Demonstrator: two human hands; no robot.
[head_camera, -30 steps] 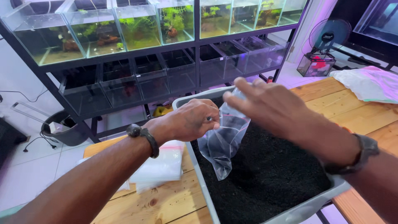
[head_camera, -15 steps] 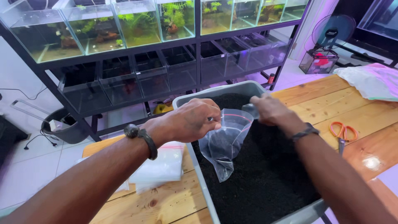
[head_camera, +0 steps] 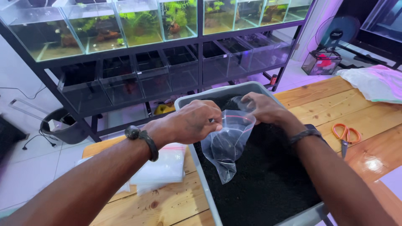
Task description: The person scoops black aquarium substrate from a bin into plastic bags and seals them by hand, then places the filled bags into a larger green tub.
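My left hand pinches the near left edge of a clear zip plastic bag and holds its mouth open. The bag hangs over a grey tub filled with black gravel-like substrate. My right hand is at the far side of the bag's mouth, closed on a small clear cup that is tipped toward the opening. A little dark substrate lies in the bottom of the bag. Both wrists wear dark bracelets.
A stack of flat plastic bags lies on the wooden table left of the tub. Orange-handled scissors lie to the right, a pale cloth at the far right. A dark rack of glass aquariums stands behind.
My right hand has drawn back from above the bag to the far edge of its mouth, now with the clear cup. The left hand and the bag have hardly moved.
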